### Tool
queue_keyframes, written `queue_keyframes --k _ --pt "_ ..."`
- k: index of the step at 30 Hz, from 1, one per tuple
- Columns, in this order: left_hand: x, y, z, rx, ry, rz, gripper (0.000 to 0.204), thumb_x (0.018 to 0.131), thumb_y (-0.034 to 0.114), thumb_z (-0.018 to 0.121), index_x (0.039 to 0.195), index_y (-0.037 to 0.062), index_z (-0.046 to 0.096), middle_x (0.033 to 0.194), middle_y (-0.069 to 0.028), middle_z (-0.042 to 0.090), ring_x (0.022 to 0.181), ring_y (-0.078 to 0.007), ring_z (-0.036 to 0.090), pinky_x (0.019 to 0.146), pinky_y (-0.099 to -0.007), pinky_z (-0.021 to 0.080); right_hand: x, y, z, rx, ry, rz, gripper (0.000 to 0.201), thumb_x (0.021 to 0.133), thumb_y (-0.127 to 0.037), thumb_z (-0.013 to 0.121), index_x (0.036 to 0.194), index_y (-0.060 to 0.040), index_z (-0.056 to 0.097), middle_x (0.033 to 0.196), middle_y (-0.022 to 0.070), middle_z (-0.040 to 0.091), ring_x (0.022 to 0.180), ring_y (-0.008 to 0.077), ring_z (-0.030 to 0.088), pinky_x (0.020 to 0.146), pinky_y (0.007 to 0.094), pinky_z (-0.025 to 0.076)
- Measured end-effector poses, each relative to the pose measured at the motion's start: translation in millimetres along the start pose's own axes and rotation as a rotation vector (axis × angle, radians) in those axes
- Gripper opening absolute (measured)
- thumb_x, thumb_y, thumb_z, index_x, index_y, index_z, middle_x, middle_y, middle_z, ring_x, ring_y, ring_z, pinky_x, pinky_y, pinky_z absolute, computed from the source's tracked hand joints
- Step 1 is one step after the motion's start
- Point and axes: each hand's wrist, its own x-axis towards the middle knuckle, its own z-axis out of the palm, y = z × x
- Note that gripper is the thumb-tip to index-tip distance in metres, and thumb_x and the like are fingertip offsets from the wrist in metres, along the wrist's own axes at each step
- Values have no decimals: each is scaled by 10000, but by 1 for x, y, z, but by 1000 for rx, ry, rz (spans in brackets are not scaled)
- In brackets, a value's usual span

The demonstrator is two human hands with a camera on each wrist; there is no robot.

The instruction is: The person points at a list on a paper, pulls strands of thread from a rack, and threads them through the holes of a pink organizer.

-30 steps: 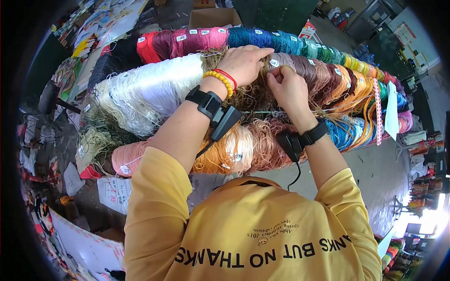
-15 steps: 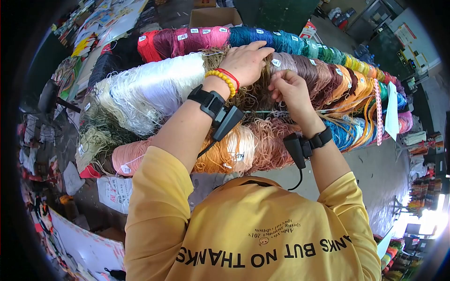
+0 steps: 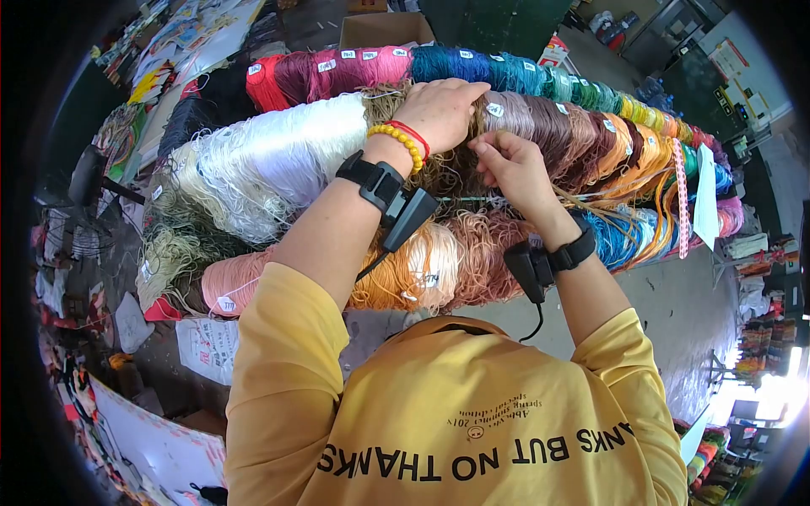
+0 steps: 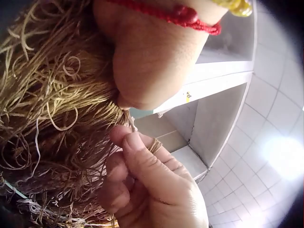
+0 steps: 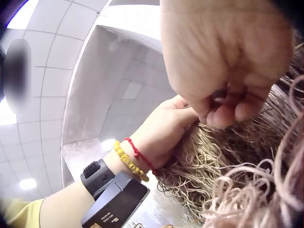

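Note:
My left hand [image 3: 439,114] lies over a hank of brown thread [image 4: 52,90] on the middle row of a rack, its fingers reaching to the right. In the left wrist view the strands draw together at its thumb tip, where it holds them; its other fingers are hidden there. Just to the right, my right hand [image 3: 515,169] pinches a thin brown strand [image 4: 154,146] between thumb and forefinger, with a bit of it looped over the fingers. The right wrist view shows that hand [image 5: 228,66] close above the loose strands.
White thread [image 3: 278,160] lies left of the hands, mauve-brown thread [image 3: 515,118] right. Behind runs a row of red, pink, blue and green hanks [image 3: 447,67] with labels. Nearer the body hang peach and orange threads [image 3: 413,270]. A cardboard box [image 3: 386,30] stands beyond.
My right hand drew back from the hank with its fingers loosened, then moved slightly left, closer to the left hand. The left hand has stayed nearly in place.

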Motion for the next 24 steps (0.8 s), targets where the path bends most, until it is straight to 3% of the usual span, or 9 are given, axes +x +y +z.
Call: queue_keyframes --k 4,7,10,13,19,22,23,24 --pt "1 -1 1 24 -48 -8 384 854 161 437 1232 150 505 1197 -95 541 1134 -266 494 968 -426 345 -9 -5 -3 47 -39 13 154 896 -110 529 948 13 605 686 13 577 557 66 505 523 202 425" --pt "1 0 1 60 -17 15 368 838 146 494 1204 105 513 1178 -114 541 1096 -284 508 912 -429 400 -15 -3 -7 121 -75 6 146 899 -106 524 941 8 606 699 13 582 556 57 499 522 193 418" --pt "-1 2 -4 51 -11 19 450 811 220 543 1245 116 485 1231 -99 511 1122 -277 493 931 -442 382 -23 -6 -12 238 -114 25 148 902 -118 526 933 1 608 705 14 587 557 50 495 515 187 409" --pt "-8 14 -8 261 -21 58 587 773 329 607 1298 133 434 1271 -78 485 1143 -267 478 942 -445 369 -27 -10 -17 332 -154 13 160 903 -138 531 923 1 607 707 11 585 551 45 486 509 182 403" --pt "-5 22 -8 323 -129 -21 724 742 416 659 1332 107 376 1267 -81 486 1146 -262 473 939 -419 370 -60 -42 -32 266 -283 -23 189 905 -156 528 902 17 605 640 -6 529 518 47 457 480 185 368" --pt "-4 23 -8 357 -143 -32 722 754 419 653 1335 99 368 1263 -84 487 1143 -262 474 941 -419 371 -99 -57 -60 331 -232 -165 199 887 -159 545 862 27 609 606 0 506 485 55 419 428 202 314" --pt "-4 24 -8 369 -148 -35 721 758 421 651 1336 98 365 1262 -84 487 1142 -261 475 942 -418 371 -117 -61 -81 307 -159 -114 177 857 -142 554 848 28 603 635 17 519 478 57 412 409 208 300" --pt "-3 24 -8 376 -150 -35 721 759 420 651 1337 99 363 1265 -84 485 1142 -261 475 942 -418 372 -132 -55 -96 483 -71 -343 166 810 -138 562 849 23 571 665 24 516 469 62 403 390 213 289"
